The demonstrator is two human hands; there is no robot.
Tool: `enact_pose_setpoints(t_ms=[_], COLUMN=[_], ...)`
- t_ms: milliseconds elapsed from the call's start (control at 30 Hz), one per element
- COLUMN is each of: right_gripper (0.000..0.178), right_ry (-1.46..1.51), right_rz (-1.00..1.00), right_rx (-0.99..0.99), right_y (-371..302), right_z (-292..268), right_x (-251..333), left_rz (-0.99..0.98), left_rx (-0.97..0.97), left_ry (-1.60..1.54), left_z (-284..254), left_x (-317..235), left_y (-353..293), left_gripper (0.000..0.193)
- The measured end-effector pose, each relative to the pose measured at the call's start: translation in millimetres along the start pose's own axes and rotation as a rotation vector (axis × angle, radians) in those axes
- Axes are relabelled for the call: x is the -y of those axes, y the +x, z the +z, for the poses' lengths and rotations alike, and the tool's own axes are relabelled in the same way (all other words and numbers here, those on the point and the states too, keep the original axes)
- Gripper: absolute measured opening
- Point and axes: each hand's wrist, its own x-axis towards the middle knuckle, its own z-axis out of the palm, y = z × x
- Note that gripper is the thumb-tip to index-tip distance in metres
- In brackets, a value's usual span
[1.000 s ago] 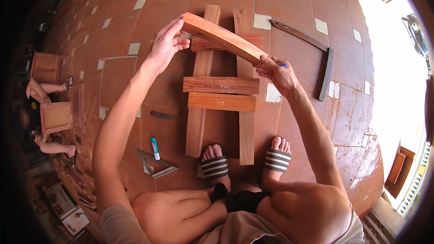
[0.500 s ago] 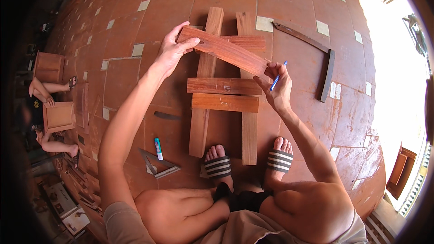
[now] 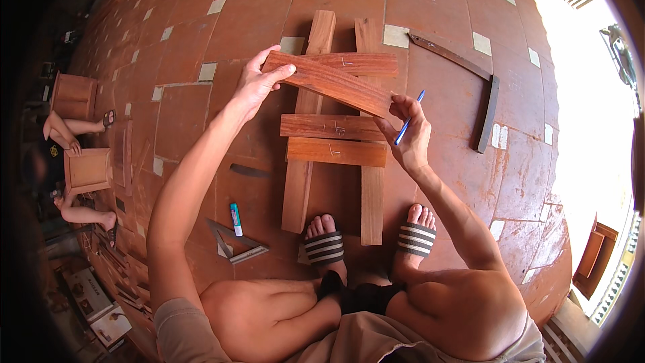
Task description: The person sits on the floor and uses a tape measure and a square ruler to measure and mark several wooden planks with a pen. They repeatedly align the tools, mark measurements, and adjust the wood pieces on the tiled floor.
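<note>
My left hand [image 3: 259, 85] grips the upper left end of a reddish wooden board [image 3: 329, 86], thumb on its face. At the board's lower right end, my right hand [image 3: 411, 131] pinches the corner and also carries a blue pen [image 3: 410, 119] between its fingers. The board is held slanting above two long wooden beams [image 3: 297, 191] [image 3: 372, 208] lying on the floor. Three shorter wooden pieces lie across those beams: a far one [image 3: 369, 64] partly hidden by the held board, a middle one [image 3: 316, 126] and a near one [image 3: 336, 152], each with pale pencil-like marks.
A dark try square [image 3: 485, 114] lies on the tiled floor to the right. Left of the beams are a triangular set square [image 3: 245, 253], a teal-and-white tube [image 3: 236, 220] and a dark flat blade-like piece [image 3: 250, 171]. Another person sits far left with a wooden panel [image 3: 87, 170].
Both hands have brought the board slightly nearer to me and its face has tilted. More of the far crosspiece, with its mark, now shows. The pen has shifted slightly with my right hand.
</note>
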Motion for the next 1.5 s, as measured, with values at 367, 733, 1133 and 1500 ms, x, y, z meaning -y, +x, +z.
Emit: enact_pose_setpoints(t_ms=[367,733,1133,1500], right_gripper=[0.058,0.056,0.057,0.067], right_ry=[-0.055,-0.061,-0.099,-0.260], right_rz=[-0.059,-0.078,-0.047,0.355], right_rx=[-0.029,-0.023,-0.016,0.179], right_y=[-3.0,-0.4,4.0,75.5], right_z=[1.5,2.0,-4.5,-15.7], right_x=[1.5,4.0,-1.0,-29.1], left_rz=[-0.035,-0.112,-0.173,-0.541], left_rx=[0.008,0.104,0.094,0.160], left_ry=[-0.065,-0.085,-0.105,0.306], left_z=[-1.7,-8.1,2.1,5.2], left_x=[9.5,18.4,31.7,29.1], left_y=[7.7,5.4,20.7,21.2], left_gripper=[0.077,0.077,0.074,0.097])
